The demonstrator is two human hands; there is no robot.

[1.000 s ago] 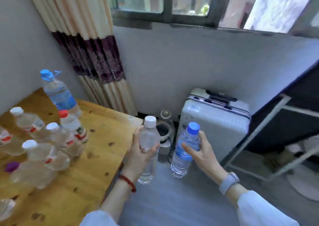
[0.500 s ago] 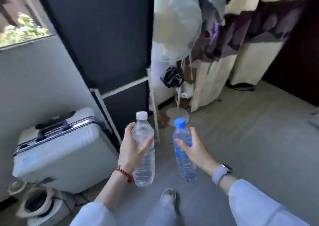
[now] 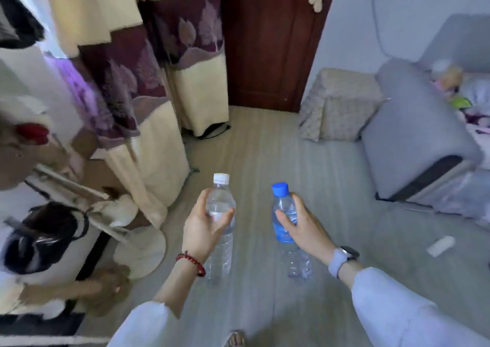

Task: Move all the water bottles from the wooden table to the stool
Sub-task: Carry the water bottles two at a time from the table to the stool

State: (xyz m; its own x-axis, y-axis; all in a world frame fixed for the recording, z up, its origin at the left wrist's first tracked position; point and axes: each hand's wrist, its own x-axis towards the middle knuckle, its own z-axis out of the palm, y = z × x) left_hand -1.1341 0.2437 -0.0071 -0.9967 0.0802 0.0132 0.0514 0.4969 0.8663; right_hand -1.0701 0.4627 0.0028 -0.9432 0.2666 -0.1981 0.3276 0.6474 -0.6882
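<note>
Fingers of my left hand [image 3: 202, 230] wrap a clear white-capped plastic bottle [image 3: 220, 224]; my right hand [image 3: 305, 230] clasps a blue-capped, blue-labelled one [image 3: 285, 222], mid-frame.

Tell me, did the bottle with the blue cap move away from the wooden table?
Yes. The blue-capped bottle, gripped in the right hand, was beside the table's edge a second ago; now it hangs over open floor, the table out of sight.

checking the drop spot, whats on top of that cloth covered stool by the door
The stool top shows only its patterned cloth, no bottles. The cloth hides the stool itself. Both bottles are in hand.
</note>
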